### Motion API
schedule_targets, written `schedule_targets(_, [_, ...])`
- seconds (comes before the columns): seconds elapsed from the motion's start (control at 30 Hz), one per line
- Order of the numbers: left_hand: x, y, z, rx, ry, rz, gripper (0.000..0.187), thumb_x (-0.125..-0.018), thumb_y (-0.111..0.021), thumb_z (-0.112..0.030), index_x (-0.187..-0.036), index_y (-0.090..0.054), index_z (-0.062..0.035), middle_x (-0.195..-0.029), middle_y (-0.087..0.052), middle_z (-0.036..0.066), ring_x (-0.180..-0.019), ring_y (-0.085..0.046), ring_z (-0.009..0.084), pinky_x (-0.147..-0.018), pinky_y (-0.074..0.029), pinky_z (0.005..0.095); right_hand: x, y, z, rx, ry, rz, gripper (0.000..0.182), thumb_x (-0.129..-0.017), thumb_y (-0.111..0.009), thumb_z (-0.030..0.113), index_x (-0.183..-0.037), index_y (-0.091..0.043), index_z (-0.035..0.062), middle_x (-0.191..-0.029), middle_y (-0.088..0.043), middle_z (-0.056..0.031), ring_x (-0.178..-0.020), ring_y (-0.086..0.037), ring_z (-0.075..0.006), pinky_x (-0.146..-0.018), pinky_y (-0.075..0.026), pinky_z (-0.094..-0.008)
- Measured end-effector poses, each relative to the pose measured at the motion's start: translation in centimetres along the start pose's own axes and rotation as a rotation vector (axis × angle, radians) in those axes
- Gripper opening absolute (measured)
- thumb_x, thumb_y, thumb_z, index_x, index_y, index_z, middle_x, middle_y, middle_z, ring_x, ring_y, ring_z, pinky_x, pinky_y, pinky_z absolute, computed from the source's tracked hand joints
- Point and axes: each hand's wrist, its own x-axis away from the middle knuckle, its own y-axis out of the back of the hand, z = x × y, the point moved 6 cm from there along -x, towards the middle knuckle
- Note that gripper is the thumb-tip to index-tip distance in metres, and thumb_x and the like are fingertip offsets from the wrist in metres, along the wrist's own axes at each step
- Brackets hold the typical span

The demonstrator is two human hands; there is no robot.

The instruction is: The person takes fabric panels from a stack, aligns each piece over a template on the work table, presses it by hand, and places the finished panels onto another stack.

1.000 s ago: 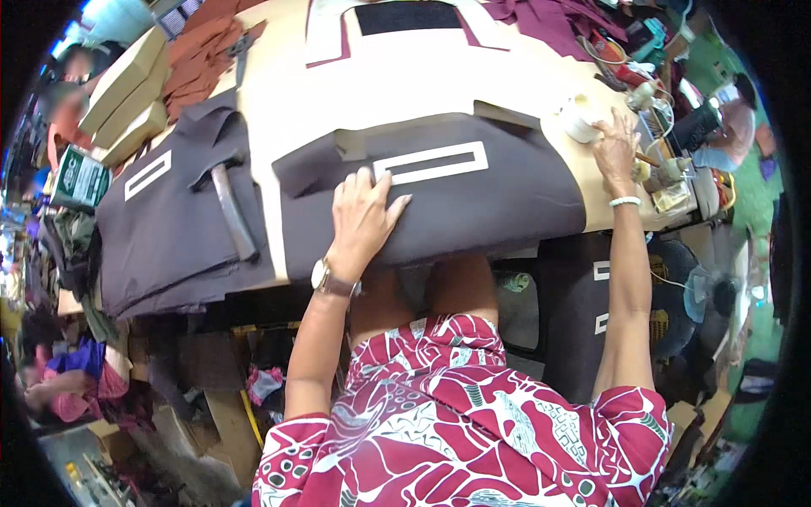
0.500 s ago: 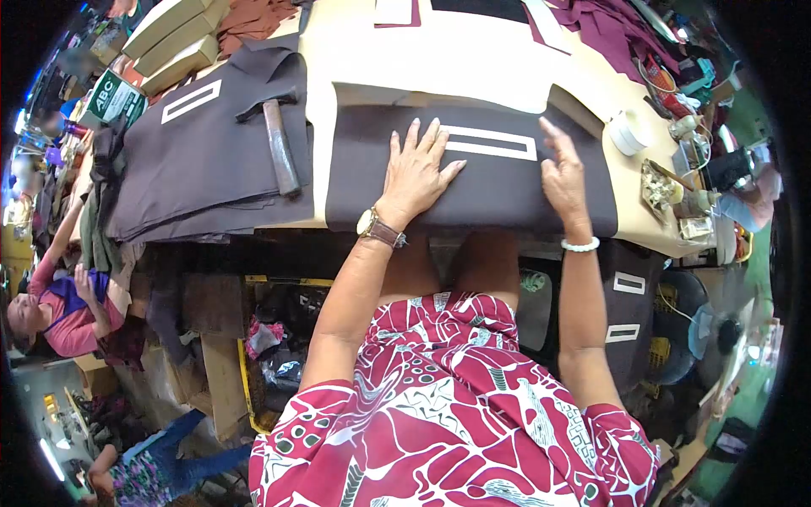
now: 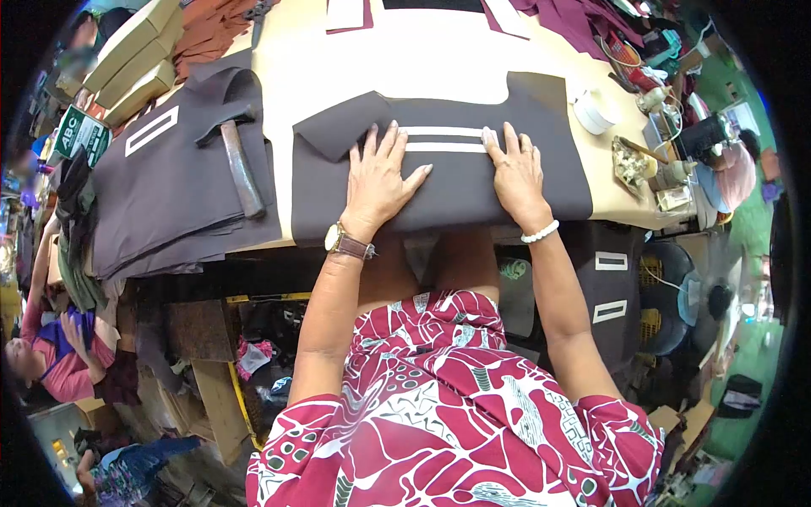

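Note:
A dark fabric piece (image 3: 456, 190) lies over the front edge of the cream table, its upper left corner folded over. On it is a white rectangular strip frame (image 3: 443, 132). My left hand (image 3: 378, 179) rests flat with fingers spread at the left end of the strip, near the folded corner. At the right end, my right hand (image 3: 516, 176) presses down, fingertips on the strip and fingers apart. Neither hand grips anything. Both ends of the strip are partly hidden by the fingers.
Left are stacked dark pieces (image 3: 169, 194) with a hammer (image 3: 240, 165) on them. A white tape roll (image 3: 594, 112) and a tray of small bits (image 3: 630, 166) sit right. A person in pink (image 3: 66, 363) is at far left.
My right hand has come down onto the right end of the strip. My left hand stays flat on the fabric. The fabric's upper left corner is now folded over. The camera view has shifted.

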Motion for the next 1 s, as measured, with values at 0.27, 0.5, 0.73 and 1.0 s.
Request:
schedule_targets(0.27, [0.0, -0.2, 0.2, -0.011, 0.001, 0.017, 0.069, -0.085, -0.048, -0.055, -0.134, -0.042, -0.0064, -0.143, -0.035, 0.012, -0.133, -0.026, 0.0336, -0.108, -0.018, 0.0534, -0.6, 0.4, 1.5, 0.485, -0.014, 0.15, 0.048, -0.086, -0.05, 0.015, -0.13, -0.044, -0.0014, -0.139, -0.033, -0.014, -0.126, -0.033, -0.0341, -0.104, -0.024, -0.0493])
schedule_targets(0.5, [-0.1, 0.8, -0.1, 0.121, 0.093, 0.128, 0.069, -0.085, -0.05, -0.053, -0.135, -0.04, -0.0062, -0.141, -0.037, 0.012, -0.114, -0.05, 0.0369, -0.095, -0.039, 0.0449, -0.2, 0.4, 1.0, 0.56, 0.055, 0.129, 0.052, -0.083, -0.053, 0.016, -0.131, -0.042, -0.0008, -0.14, -0.031, -0.0129, -0.125, -0.033, -0.0337, -0.103, -0.024, -0.0488])
schedule_targets(0.73, [0.1, 0.4, 0.1, 0.047, -0.004, -0.014, 0.069, -0.085, -0.05, -0.052, -0.133, -0.042, -0.0044, -0.141, -0.036, 0.014, -0.122, -0.041, 0.0351, -0.095, -0.036, 0.0474, -0.3, 0.2, 0.0, 0.525, 0.034, 0.187, 0.063, -0.083, -0.053, 0.012, -0.141, -0.028, 0.015, -0.143, -0.027, -0.0115, -0.125, -0.034, -0.0348, -0.103, -0.026, -0.0503])
schedule_targets(1.0, [0.1, 0.1, 0.3, 0.033, -0.023, -0.032, 0.07, -0.085, -0.05, -0.053, -0.134, -0.041, -0.0036, -0.142, -0.034, 0.015, -0.133, -0.025, 0.0344, -0.107, -0.019, 0.0519, -0.4, 0.1, 1.8, 0.432, 0.103, 0.227, 0.063, -0.085, -0.051, 0.011, -0.142, -0.027, 0.0183, -0.144, -0.026, -0.0111, -0.126, -0.034, -0.0357, -0.103, -0.025, -0.0514])
